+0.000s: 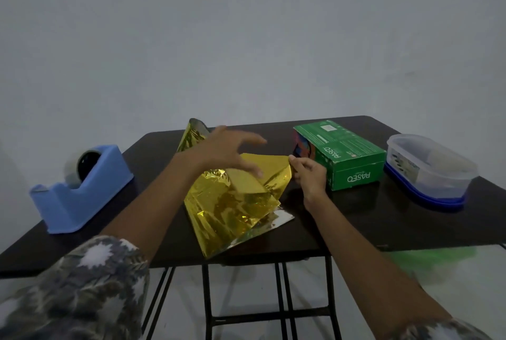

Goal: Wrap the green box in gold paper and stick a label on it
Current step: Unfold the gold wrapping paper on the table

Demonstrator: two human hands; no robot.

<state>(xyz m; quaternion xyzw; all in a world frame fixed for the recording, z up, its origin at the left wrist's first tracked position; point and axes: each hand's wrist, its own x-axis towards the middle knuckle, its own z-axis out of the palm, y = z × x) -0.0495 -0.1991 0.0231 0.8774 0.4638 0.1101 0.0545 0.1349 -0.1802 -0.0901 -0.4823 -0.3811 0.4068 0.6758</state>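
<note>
A folded, crinkled sheet of gold paper (232, 202) lies in the middle of the dark table (356, 227), one corner sticking up at the back. My right hand (309, 175) pinches the sheet's right corner between thumb and fingers. My left hand (230, 153) hovers over the sheet with fingers spread, holding nothing. The green box (342, 156) lies flat to the right of the paper, just behind my right hand, unwrapped. No label is visible.
A blue tape dispenser (82, 191) with a roll stands at the table's left. A clear plastic container with a blue lid underneath (430, 172) sits at the far right. The table's front edge is close to the paper.
</note>
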